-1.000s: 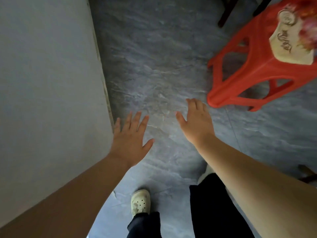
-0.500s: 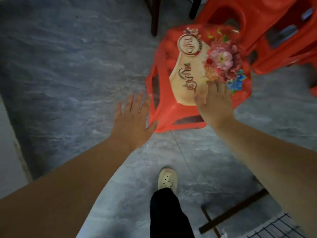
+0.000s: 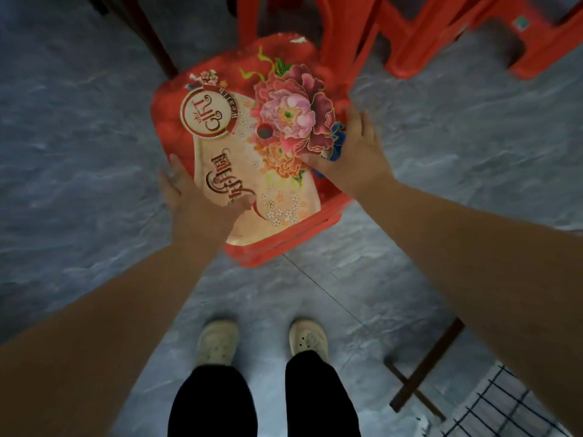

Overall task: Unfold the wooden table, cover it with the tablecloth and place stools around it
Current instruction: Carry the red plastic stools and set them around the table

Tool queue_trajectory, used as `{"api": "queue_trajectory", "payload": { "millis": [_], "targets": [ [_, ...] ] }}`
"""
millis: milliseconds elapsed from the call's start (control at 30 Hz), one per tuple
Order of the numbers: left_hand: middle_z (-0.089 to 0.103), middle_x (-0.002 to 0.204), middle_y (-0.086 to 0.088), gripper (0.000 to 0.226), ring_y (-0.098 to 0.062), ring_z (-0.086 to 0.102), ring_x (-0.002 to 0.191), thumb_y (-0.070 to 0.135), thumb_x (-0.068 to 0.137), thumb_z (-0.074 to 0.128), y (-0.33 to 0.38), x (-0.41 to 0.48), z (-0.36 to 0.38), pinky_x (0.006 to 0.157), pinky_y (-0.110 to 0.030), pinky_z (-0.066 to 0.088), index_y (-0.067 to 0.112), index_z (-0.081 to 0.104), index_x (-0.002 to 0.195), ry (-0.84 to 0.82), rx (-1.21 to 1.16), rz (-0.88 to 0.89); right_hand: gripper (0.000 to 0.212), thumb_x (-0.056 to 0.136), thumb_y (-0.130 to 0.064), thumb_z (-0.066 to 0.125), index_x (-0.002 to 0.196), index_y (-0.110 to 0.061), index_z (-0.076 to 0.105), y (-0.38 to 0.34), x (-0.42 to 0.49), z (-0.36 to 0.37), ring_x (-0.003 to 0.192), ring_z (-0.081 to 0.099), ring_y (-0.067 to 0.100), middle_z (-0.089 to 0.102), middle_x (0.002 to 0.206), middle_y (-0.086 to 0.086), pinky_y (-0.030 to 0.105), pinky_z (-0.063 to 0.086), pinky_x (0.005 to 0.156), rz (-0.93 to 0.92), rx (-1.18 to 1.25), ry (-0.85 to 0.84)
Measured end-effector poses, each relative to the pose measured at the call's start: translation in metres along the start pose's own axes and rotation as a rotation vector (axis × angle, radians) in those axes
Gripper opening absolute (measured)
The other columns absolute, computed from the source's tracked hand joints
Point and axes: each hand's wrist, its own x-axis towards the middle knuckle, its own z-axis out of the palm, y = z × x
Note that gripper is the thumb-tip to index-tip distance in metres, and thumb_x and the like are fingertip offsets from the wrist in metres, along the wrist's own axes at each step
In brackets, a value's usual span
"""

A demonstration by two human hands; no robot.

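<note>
A red plastic stool [image 3: 176, 121], its seat printed with a pink flower and cream lettering, stands on the grey floor right in front of me. My left hand [image 3: 195, 200] grips the seat's near-left edge, thumb lying on top. My right hand [image 3: 353, 159] holds the right edge, thumb on the flower print and fingers down the side. At the bottom right, a corner of the checked tablecloth [image 3: 504, 405] hangs over a dark wooden table leg [image 3: 422, 370].
More red stools [image 3: 441, 33] stand stacked or close together behind the one I hold. A dark wooden leg [image 3: 151, 48] slants at the upper left. My feet in pale shoes [image 3: 217, 342] stand just short of the stool on grey stone tiles.
I turned from the wall and stepped up to the stool. Both hands went from open and reaching in the air to holding the seat's edges.
</note>
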Motion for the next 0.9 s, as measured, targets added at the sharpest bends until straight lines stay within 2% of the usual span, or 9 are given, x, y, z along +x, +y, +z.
{"api": "queue_trajectory", "payload": {
  "millis": [133, 267, 367, 433, 533, 600, 700, 800, 900],
  "targets": [
    [0.009, 0.158, -0.008, 0.137, -0.023, 0.015, 0.145, 0.038, 0.057, 0.088, -0.016, 0.018, 0.002, 0.115, -0.046, 0.024, 0.021, -0.013, 0.149, -0.081, -0.187, 0.012, 0.124, 0.060, -0.064, 0.076, 0.151, -0.015, 0.009, -0.002, 0.003, -0.001, 0.141, 0.022, 0.028, 0.023, 0.152, 0.009, 0.042, 0.027, 0.113, 0.106, 0.131, 0.043],
    [0.013, 0.158, -0.004, 0.146, -0.022, 0.018, 0.144, 0.051, 0.046, 0.086, -0.018, 0.011, -0.001, 0.114, -0.047, 0.026, 0.027, -0.016, 0.147, -0.174, -0.104, 0.033, 0.121, 0.059, -0.056, 0.081, 0.151, -0.022, 0.011, 0.001, -0.025, -0.009, 0.136, 0.027, 0.030, 0.027, 0.147, 0.009, 0.045, 0.032, 0.109, 0.220, 0.181, 0.038],
    [0.014, 0.158, 0.000, 0.136, -0.017, 0.019, 0.143, 0.027, 0.060, 0.088, -0.009, -0.007, 0.006, 0.116, -0.040, 0.021, 0.024, -0.015, 0.149, -0.331, -0.087, 0.146, 0.120, 0.058, -0.057, 0.081, 0.151, -0.022, 0.015, 0.030, -0.072, -0.010, 0.131, 0.034, 0.032, 0.031, 0.141, 0.011, 0.043, 0.034, 0.107, 0.377, 0.240, 0.091],
    [0.014, 0.158, 0.001, 0.135, -0.017, 0.021, 0.143, 0.020, 0.061, 0.088, -0.006, -0.017, 0.013, 0.116, -0.043, 0.023, 0.030, -0.015, 0.148, -0.418, -0.021, 0.211, 0.118, 0.057, -0.060, 0.080, 0.150, -0.025, 0.016, 0.049, -0.104, -0.008, 0.128, 0.037, 0.033, 0.032, 0.139, 0.012, 0.045, 0.036, 0.106, 0.456, 0.274, 0.119],
    [0.023, 0.156, 0.003, 0.140, -0.019, 0.029, 0.140, 0.033, 0.049, 0.088, 0.018, -0.029, 0.036, 0.111, -0.048, 0.031, 0.043, -0.014, 0.145, -0.554, 0.087, 0.293, 0.114, 0.061, -0.063, 0.077, 0.149, -0.033, 0.011, 0.083, -0.153, -0.013, 0.128, 0.038, 0.034, 0.030, 0.138, 0.014, 0.049, 0.039, 0.102, 0.610, 0.300, 0.146],
    [0.025, 0.155, 0.005, 0.140, -0.018, 0.030, 0.139, 0.031, 0.048, 0.087, 0.036, -0.041, 0.060, 0.110, -0.048, 0.033, 0.042, -0.012, 0.146, -0.668, 0.129, 0.356, 0.111, 0.062, -0.065, 0.074, 0.148, -0.037, 0.010, 0.107, -0.187, -0.014, 0.126, 0.041, 0.035, 0.031, 0.137, 0.015, 0.050, 0.042, 0.100, 0.694, 0.323, 0.179],
    [0.019, 0.157, 0.005, 0.141, -0.016, 0.027, 0.140, 0.020, 0.054, 0.088, 0.058, -0.069, 0.098, 0.113, -0.041, 0.029, 0.036, -0.016, 0.147, -0.781, 0.189, 0.415, 0.106, 0.065, -0.061, 0.074, 0.148, -0.038, 0.012, 0.144, -0.228, -0.021, 0.120, 0.046, 0.037, 0.034, 0.133, 0.016, 0.046, 0.043, 0.098, 0.785, 0.369, 0.245],
    [0.015, 0.158, 0.005, 0.146, -0.018, 0.029, 0.140, 0.032, 0.043, 0.087, 0.071, -0.099, 0.133, 0.112, -0.046, 0.031, 0.042, -0.016, 0.145, -0.835, 0.214, 0.458, 0.106, 0.068, -0.056, 0.075, 0.149, -0.038, 0.010, 0.180, -0.261, -0.026, 0.120, 0.047, 0.035, 0.032, 0.136, 0.015, 0.045, 0.044, 0.097, 0.870, 0.398, 0.224],
    [0.008, 0.158, -0.001, 0.139, -0.017, 0.020, 0.142, 0.016, 0.056, 0.088, 0.079, -0.125, 0.158, 0.111, -0.027, 0.015, 0.031, -0.015, 0.149, -0.857, 0.291, 0.519, 0.107, 0.070, -0.053, 0.075, 0.149, -0.036, 0.006, 0.206, -0.288, -0.029, 0.120, 0.048, 0.033, 0.030, 0.138, 0.013, 0.045, 0.046, 0.094, 0.932, 0.409, 0.181]
  ]
}}
